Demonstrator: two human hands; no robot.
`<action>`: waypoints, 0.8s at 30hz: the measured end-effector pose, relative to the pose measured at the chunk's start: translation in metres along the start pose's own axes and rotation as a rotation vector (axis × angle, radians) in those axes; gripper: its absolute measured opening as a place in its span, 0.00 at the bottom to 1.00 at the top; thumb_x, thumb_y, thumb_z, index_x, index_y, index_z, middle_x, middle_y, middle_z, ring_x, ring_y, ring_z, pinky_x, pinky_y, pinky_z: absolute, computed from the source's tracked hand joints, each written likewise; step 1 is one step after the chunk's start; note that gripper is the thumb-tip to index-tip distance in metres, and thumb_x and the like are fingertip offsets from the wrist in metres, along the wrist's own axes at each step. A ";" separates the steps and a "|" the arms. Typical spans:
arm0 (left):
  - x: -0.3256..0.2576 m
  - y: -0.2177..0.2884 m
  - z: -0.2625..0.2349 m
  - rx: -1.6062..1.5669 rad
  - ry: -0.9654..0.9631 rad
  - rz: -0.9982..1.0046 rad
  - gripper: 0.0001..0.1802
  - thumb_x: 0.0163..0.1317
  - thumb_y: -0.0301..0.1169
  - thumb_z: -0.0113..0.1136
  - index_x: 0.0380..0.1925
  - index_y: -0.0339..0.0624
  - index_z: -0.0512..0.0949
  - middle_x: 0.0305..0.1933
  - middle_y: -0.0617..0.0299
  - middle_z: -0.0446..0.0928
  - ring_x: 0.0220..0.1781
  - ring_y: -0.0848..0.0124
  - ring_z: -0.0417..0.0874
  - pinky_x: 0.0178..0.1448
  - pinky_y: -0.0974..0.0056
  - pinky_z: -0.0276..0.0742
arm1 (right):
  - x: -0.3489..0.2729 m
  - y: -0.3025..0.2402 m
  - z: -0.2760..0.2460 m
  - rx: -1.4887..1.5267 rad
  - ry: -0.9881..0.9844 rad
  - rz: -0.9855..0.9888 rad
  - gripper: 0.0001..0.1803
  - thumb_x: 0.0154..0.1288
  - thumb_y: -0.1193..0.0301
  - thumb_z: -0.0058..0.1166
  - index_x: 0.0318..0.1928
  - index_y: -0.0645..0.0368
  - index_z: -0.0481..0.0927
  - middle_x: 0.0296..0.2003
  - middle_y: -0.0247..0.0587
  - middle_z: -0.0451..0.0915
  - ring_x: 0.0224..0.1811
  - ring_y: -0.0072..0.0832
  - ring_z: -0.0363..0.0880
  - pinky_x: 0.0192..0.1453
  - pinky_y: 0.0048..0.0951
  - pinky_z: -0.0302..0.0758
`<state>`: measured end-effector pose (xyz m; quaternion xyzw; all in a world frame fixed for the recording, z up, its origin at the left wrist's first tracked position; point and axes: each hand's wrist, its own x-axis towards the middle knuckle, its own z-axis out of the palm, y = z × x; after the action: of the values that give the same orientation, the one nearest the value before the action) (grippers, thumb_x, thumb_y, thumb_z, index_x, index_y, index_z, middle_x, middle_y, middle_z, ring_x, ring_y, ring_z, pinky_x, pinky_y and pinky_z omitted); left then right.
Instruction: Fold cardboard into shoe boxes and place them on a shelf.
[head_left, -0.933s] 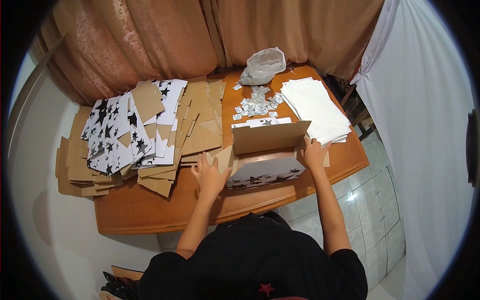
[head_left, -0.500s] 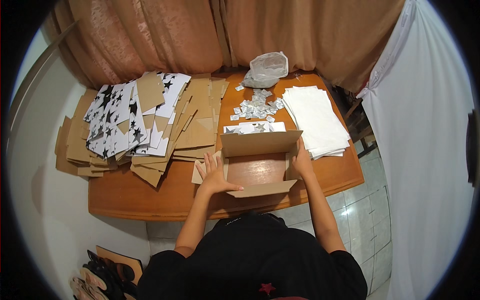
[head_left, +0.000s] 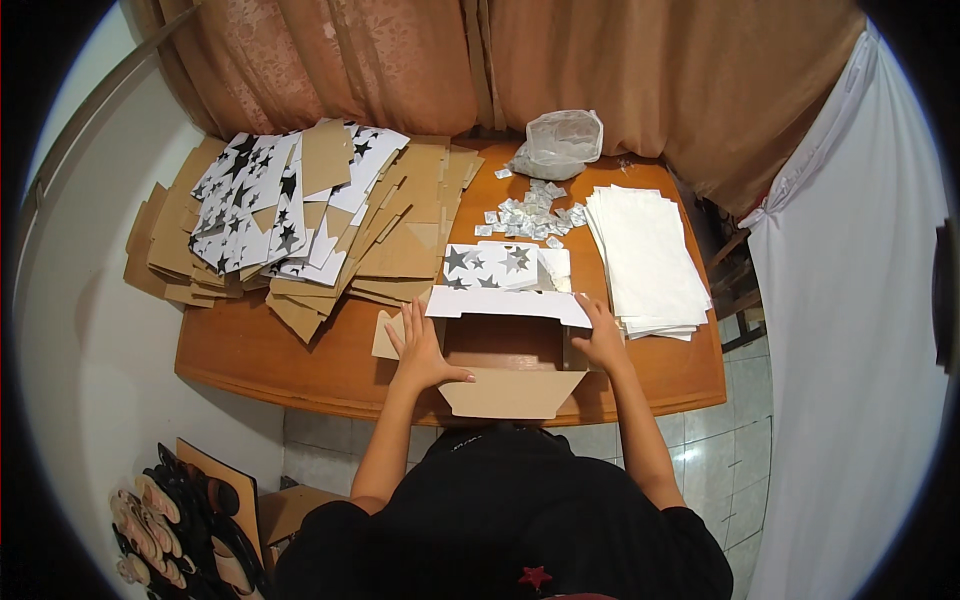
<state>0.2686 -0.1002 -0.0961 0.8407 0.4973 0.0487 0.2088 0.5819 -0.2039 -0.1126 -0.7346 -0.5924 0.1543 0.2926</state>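
Observation:
A partly folded cardboard box (head_left: pixel 512 393) stands in front of me near the table's front edge. The tabletop shows through its opening. Its far flap (head_left: pixel 505 303) turns a white face up, while the near flap is plain brown. My left hand (head_left: pixel 420 352) rests against the box's left side, fingers spread, thumb stretched along the near edge. At the far right corner, my right hand (head_left: pixel 602 340) has its fingers closed on the edge of the box. Directly behind the box lies a white piece printed with grey stars (head_left: pixel 490 266).
Flat brown cardboard blanks (head_left: pixel 400 240) and star-printed white ones (head_left: pixel 240 215) are piled at left. Small silvery packets (head_left: pixel 530 213) lie scattered behind the box, below a clear plastic bag (head_left: pixel 560 145). White sheets (head_left: pixel 650 260) are stacked at right. Shoes (head_left: pixel 165 530) sit lower left.
The box has tipped, so its far flap now shows its white face and the near flap faces me more. The view has shifted, uncovering more of the star-printed piece. Both hands stay at the box.

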 end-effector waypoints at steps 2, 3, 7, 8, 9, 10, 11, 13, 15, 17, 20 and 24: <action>-0.005 0.000 0.004 -0.040 0.062 0.001 0.81 0.13 0.65 0.71 0.62 0.20 0.43 0.71 0.37 0.34 0.74 0.50 0.28 0.66 0.37 0.17 | -0.002 -0.009 -0.006 -0.073 -0.073 0.019 0.46 0.41 0.76 0.61 0.65 0.46 0.57 0.55 0.51 0.65 0.58 0.49 0.64 0.61 0.40 0.64; -0.006 -0.002 0.007 -0.108 0.133 0.005 0.80 0.15 0.64 0.72 0.63 0.23 0.42 0.71 0.37 0.35 0.74 0.50 0.30 0.66 0.36 0.18 | -0.001 -0.011 -0.008 -0.161 -0.108 0.026 0.48 0.40 0.74 0.62 0.66 0.43 0.56 0.57 0.50 0.63 0.58 0.49 0.64 0.62 0.44 0.63; -0.005 0.004 0.004 -0.279 0.367 0.174 0.71 0.22 0.60 0.72 0.66 0.38 0.49 0.71 0.44 0.42 0.73 0.50 0.38 0.67 0.36 0.22 | -0.004 0.001 0.010 -0.515 -0.074 0.066 0.50 0.41 0.68 0.63 0.67 0.36 0.52 0.61 0.50 0.58 0.61 0.51 0.60 0.63 0.58 0.54; -0.004 0.005 0.002 -0.278 0.364 0.177 0.71 0.22 0.60 0.72 0.66 0.38 0.49 0.71 0.44 0.42 0.73 0.50 0.38 0.67 0.36 0.22 | -0.004 0.003 0.012 -0.515 -0.072 0.069 0.50 0.41 0.68 0.63 0.67 0.36 0.52 0.61 0.50 0.58 0.61 0.51 0.60 0.63 0.58 0.54; -0.002 0.006 -0.001 -0.169 0.270 0.245 0.65 0.24 0.60 0.71 0.65 0.43 0.55 0.71 0.47 0.44 0.73 0.50 0.39 0.67 0.36 0.23 | -0.005 0.005 0.014 -0.528 -0.063 0.081 0.50 0.41 0.68 0.63 0.67 0.35 0.53 0.61 0.50 0.57 0.62 0.50 0.58 0.63 0.62 0.51; -0.001 0.006 -0.003 -0.058 0.176 0.308 0.60 0.25 0.59 0.71 0.63 0.49 0.61 0.71 0.50 0.47 0.73 0.51 0.40 0.67 0.36 0.25 | -0.005 0.004 0.015 -0.541 -0.056 0.089 0.49 0.42 0.68 0.63 0.67 0.35 0.53 0.62 0.50 0.57 0.63 0.50 0.57 0.64 0.65 0.47; 0.000 0.008 -0.003 -0.057 0.175 0.309 0.60 0.25 0.59 0.71 0.63 0.49 0.61 0.71 0.50 0.47 0.73 0.51 0.40 0.67 0.36 0.25 | -0.005 0.002 0.017 -0.539 -0.055 0.090 0.49 0.42 0.68 0.63 0.67 0.35 0.53 0.62 0.50 0.57 0.63 0.50 0.57 0.64 0.65 0.47; 0.002 0.017 0.000 -0.163 0.068 0.390 0.53 0.28 0.59 0.69 0.60 0.52 0.67 0.71 0.52 0.49 0.74 0.52 0.39 0.67 0.35 0.27 | -0.007 -0.003 0.018 -0.647 -0.008 0.112 0.49 0.42 0.67 0.63 0.66 0.35 0.54 0.62 0.50 0.55 0.65 0.50 0.53 0.64 0.67 0.42; 0.005 0.019 0.009 -0.185 -0.038 0.383 0.55 0.29 0.64 0.65 0.61 0.49 0.65 0.72 0.49 0.45 0.74 0.50 0.36 0.67 0.35 0.27 | -0.009 -0.006 0.014 -0.547 0.006 0.081 0.48 0.42 0.66 0.63 0.66 0.37 0.55 0.63 0.51 0.54 0.66 0.50 0.51 0.64 0.68 0.40; 0.006 0.025 0.016 -0.116 -0.115 0.455 0.57 0.30 0.67 0.62 0.62 0.47 0.64 0.72 0.46 0.41 0.73 0.48 0.34 0.67 0.35 0.26 | -0.010 -0.005 0.010 -0.448 0.021 0.046 0.47 0.42 0.64 0.63 0.65 0.38 0.56 0.63 0.52 0.53 0.67 0.49 0.49 0.64 0.69 0.38; 0.007 0.030 0.022 -0.067 -0.150 0.451 0.62 0.26 0.71 0.61 0.62 0.45 0.63 0.72 0.45 0.35 0.73 0.45 0.30 0.67 0.35 0.24 | -0.020 -0.020 -0.008 -0.226 0.178 0.116 0.43 0.45 0.54 0.61 0.63 0.50 0.60 0.62 0.53 0.53 0.67 0.49 0.47 0.64 0.68 0.34; 0.009 0.030 0.028 -0.031 -0.186 0.447 0.65 0.20 0.73 0.61 0.61 0.45 0.65 0.73 0.47 0.30 0.73 0.47 0.26 0.66 0.34 0.23 | -0.039 0.011 -0.004 -0.281 0.427 0.355 0.37 0.54 0.49 0.53 0.58 0.61 0.65 0.59 0.56 0.60 0.64 0.47 0.54 0.64 0.62 0.44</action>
<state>0.3056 -0.1137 -0.1105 0.9273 0.2768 0.0236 0.2509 0.5829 -0.2433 -0.1210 -0.8757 -0.3954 -0.0383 0.2746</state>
